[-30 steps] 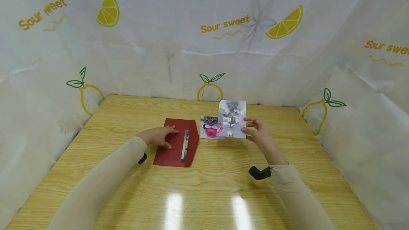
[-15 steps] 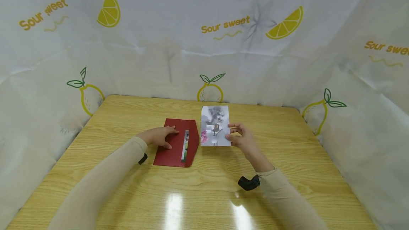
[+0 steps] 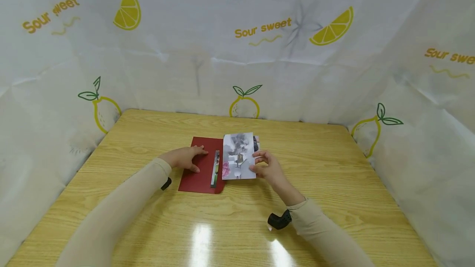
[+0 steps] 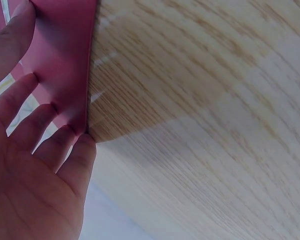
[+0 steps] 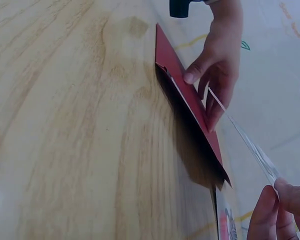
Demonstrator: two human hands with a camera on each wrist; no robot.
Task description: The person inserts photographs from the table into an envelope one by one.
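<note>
My left hand (image 3: pixel 182 158) rests with spread fingers on a red envelope (image 3: pixel 196 179) lying on the table. From the envelope's right opening shows a narrow strip of a colourful card (image 3: pixel 214 173). My right hand (image 3: pixel 272 174) pinches the right edge of a grey-and-white picture card (image 3: pixel 237 151), with a kitten, a bell shape and a pink flower on it. In the right wrist view this card (image 5: pixel 255 152) is raised at a slant above the envelope, whose flap it covers in the head view. A second card (image 3: pixel 257 143) lies under it, mostly hidden.
The wooden table (image 3: pixel 167 226) extends on all sides of the envelope. A white curtain (image 3: pixel 178 73) with lemon prints hangs along its back and sides. A black wrist device (image 3: pixel 280 219) is worn at my right wrist.
My right hand has carried the grey-and-white picture card left and down, from over the second card to over the envelope's flap. The left hand has stayed on the envelope.
</note>
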